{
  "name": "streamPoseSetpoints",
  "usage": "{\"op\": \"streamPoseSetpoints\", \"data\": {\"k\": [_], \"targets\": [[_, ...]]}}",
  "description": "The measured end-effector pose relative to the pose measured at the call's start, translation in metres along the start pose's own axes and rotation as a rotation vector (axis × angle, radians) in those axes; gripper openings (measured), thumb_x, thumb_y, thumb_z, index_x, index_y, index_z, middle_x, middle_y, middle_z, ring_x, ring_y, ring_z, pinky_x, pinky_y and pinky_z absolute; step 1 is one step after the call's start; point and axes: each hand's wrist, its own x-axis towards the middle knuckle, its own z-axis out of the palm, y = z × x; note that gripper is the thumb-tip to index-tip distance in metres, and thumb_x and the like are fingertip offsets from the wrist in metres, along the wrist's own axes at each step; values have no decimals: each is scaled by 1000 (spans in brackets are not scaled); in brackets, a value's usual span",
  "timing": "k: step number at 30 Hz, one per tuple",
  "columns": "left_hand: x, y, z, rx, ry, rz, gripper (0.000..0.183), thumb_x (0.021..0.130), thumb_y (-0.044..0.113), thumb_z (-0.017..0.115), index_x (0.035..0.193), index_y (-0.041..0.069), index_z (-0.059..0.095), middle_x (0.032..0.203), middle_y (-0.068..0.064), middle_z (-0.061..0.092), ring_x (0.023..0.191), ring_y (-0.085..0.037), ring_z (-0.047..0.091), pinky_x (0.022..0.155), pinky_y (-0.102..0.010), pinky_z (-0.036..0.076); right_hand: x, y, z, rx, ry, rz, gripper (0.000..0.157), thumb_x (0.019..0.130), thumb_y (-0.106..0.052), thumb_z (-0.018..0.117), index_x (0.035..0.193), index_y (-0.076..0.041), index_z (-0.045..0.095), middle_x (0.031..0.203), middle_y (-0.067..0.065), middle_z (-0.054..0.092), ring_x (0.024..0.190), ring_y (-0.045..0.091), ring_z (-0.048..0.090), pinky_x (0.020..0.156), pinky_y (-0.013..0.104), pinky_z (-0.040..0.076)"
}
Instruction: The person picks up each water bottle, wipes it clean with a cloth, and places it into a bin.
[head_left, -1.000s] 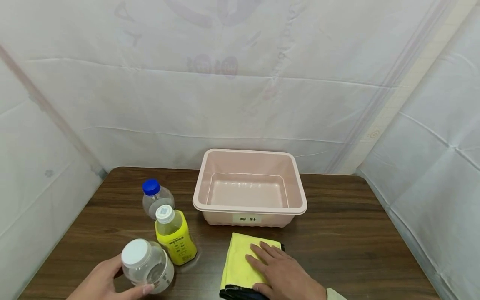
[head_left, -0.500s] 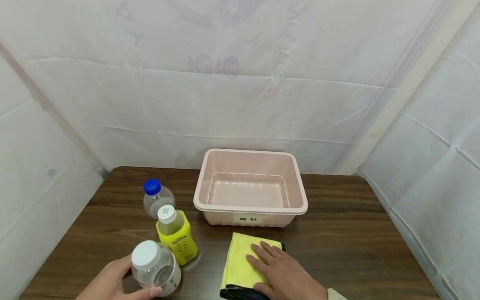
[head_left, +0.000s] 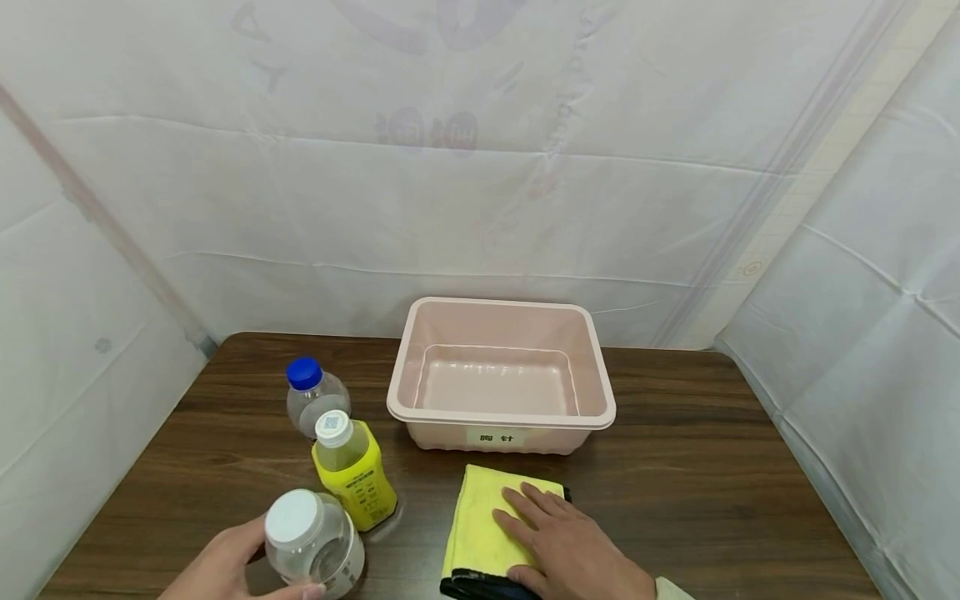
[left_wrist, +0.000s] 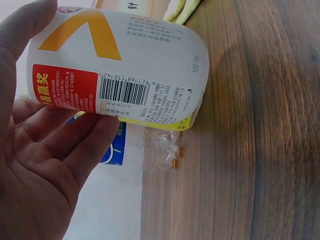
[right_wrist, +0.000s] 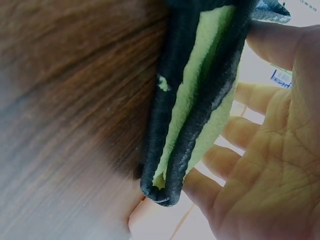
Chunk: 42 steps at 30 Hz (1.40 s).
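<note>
Around a clear plastic bottle with a white cap (head_left: 322, 546) curl the thumb and fingers of my left hand (head_left: 221, 560). The left wrist view shows the bottle's white label (left_wrist: 135, 65), with a barcode and red patch. Just behind it stands a bottle in a yellow sleeve (head_left: 356, 487), also white-capped. A clear bottle with a blue cap (head_left: 303, 374) stands farther back. My right hand (head_left: 566, 546) rests on a folded yellow cloth with black edging (head_left: 480, 521), its fingers spread over the top. Folded layers and dark edging of the cloth (right_wrist: 200, 110) face the right wrist camera.
A pink plastic bin (head_left: 498, 421) with a paper label on its front stands at the back middle of the dark wooden table (head_left: 697, 483). White sheeting (head_left: 480, 217) hangs behind the table and along both sides.
My left hand and the white-capped bottle have shifted right and slightly nearer to me. The right hand and the cloth have stayed in place.
</note>
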Motion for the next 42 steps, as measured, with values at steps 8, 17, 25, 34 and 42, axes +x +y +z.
{"op": "streamPoseSetpoints", "data": {"k": [8, 17, 25, 34, 42], "targets": [[0, -4, 7, -43, -14, 77, 59, 92, 26, 80, 142, 7, 54, 132, -15, 70, 110, 11, 59, 80, -20, 57, -1, 1, 0, 2, -5, 0, 57, 107, -57, 47, 157, -27, 47, 168, 1, 40, 153, 28, 42, 120, 44, 44], [6, 2, 11, -132, -101, 52, 60, 94, 27, 78, 144, 6, 52, 138, -17, 67, 112, 13, 57, 83, -17, 55, -2, 1, -2, 12, -12, 3, 58, 107, -56, 47, 157, -28, 47, 168, 1, 40, 154, 28, 42, 121, 44, 43], [14, 15, 16, -184, -114, 95, 59, 95, 28, 78, 145, 11, 52, 140, -17, 65, 114, 10, 59, 85, -21, 58, -3, 4, -2, 13, 3, -14, 58, 107, -57, 47, 156, -27, 48, 167, 2, 41, 153, 29, 43, 119, 44, 44], [20, 26, 24, -174, -59, 121, 63, 91, 31, 82, 144, 12, 53, 139, -15, 66, 116, 9, 59, 85, -21, 57, -4, 5, -2, 14, 1, -16, 58, 107, -56, 48, 156, -27, 48, 167, 2, 42, 153, 28, 43, 120, 43, 44], [27, 36, 34, -217, -91, 156, 63, 92, 32, 81, 146, 16, 52, 141, -12, 65, 118, 6, 61, 88, -19, 55, -5, 4, -3, 21, -7, -7, 58, 106, -57, 49, 157, -28, 47, 167, 1, 41, 154, 28, 42, 120, 44, 43]]}}
